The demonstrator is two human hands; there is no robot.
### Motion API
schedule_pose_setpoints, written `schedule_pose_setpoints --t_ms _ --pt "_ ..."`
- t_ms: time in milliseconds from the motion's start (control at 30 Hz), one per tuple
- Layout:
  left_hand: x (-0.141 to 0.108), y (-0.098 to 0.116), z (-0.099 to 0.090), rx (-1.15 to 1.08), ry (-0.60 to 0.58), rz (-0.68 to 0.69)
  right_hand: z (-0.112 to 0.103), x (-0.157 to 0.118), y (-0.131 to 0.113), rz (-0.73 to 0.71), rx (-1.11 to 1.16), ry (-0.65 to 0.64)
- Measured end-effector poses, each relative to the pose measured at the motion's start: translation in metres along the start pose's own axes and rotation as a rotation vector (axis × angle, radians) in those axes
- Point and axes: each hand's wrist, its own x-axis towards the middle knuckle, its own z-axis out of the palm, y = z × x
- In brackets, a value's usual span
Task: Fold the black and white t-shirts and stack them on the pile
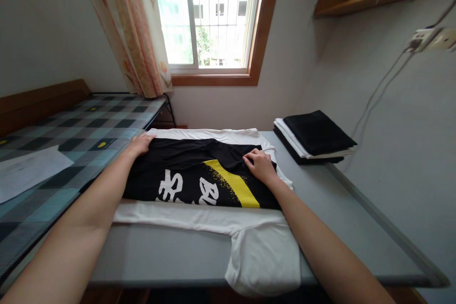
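Observation:
A black T-shirt (192,152) with white lettering and a yellow band lies folded lengthwise on top of a white shirt (199,218). The white shirt shows along the far and near sides, and one sleeve droops over the table's front edge. My left hand (142,144) rests at the far left corner of the black fabric, fingers stretched out. On the right end of the black T-shirt lies my right hand (261,164), fingers apart and slightly bent, pressing on the cloth. Neither hand visibly grips anything.
The clothes lie on a grey table (160,251). A stack of folded black and white clothes (317,135) sits at its back right. To the left is a bed with a checked mat (107,114), holding a sheet of paper (32,171). A curtain (131,28) hangs beside the window.

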Motion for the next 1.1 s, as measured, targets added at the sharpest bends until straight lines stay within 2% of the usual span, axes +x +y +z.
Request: schedule_pose_setpoints --t_ms 100,267,400,500,567,633,733,800,867,900,1000,1100 --pt "0.002 -0.003 -0.006 0.117 -0.019 -0.043 0.001 0.0 -0.001 0.01 -0.008 0.026" --pt "0.0 -0.004 -0.02 0.181 0.058 -0.055 0.002 0.018 0.002 0.025 -0.026 0.077" --pt "-0.006 -0.009 -0.026 0.121 0.118 -0.015 0.002 0.045 0.015 0.093 -0.088 -0.045" --pt "-0.013 -0.013 -0.031 0.071 0.139 -0.04 0.002 0.064 0.025 0.188 -0.11 -0.139" --pt "-0.02 -0.014 -0.038 0.058 0.171 -0.062 -0.001 0.071 0.027 0.242 -0.103 -0.163" --pt "-0.028 -0.015 -0.047 0.047 0.228 -0.053 -0.008 0.072 0.025 0.252 -0.09 -0.132" --pt "-0.047 -0.021 -0.062 0.021 0.361 0.0 -0.026 0.058 0.017 0.172 -0.045 0.072" --pt "-0.067 -0.032 -0.068 0.02 0.46 0.012 -0.039 0.036 0.015 0.065 0.002 0.225" --pt "-0.093 -0.047 -0.067 0.042 0.511 0.026 -0.048 0.008 0.018 -0.088 0.043 0.289" --pt "-0.107 -0.054 -0.065 0.055 0.503 0.075 -0.051 -0.007 0.022 -0.164 0.055 0.279" --pt "-0.145 -0.072 -0.049 0.011 0.398 0.336 -0.05 -0.045 0.038 -0.384 0.074 0.16" --pt "-0.169 -0.073 -0.032 -0.094 0.315 0.43 -0.043 -0.061 0.05 -0.432 0.032 0.139"
